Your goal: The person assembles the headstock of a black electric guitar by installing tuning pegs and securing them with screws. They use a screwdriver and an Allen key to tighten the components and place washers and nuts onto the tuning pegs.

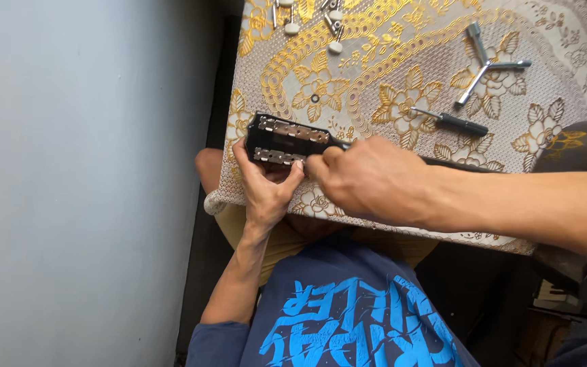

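Fingers of the left hand (266, 187) grasped a black guitar headstock with metal tuner plates (283, 141) at the counter's (388, 61) near edge. Right hand (368, 178) pinched its lower plate, fingers clenched.

The left hand (266, 187) reaches up from below, fingers spread and curled, thumb raised. The right hand (368, 178) comes in from the right, forearm extended, fingertips pinched beside the left thumb

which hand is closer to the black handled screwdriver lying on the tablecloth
Right. The right hand sits just below and left of the screwdriver, working at the black guitar headstock. The left hand grips the headstock's near edge, farther left.
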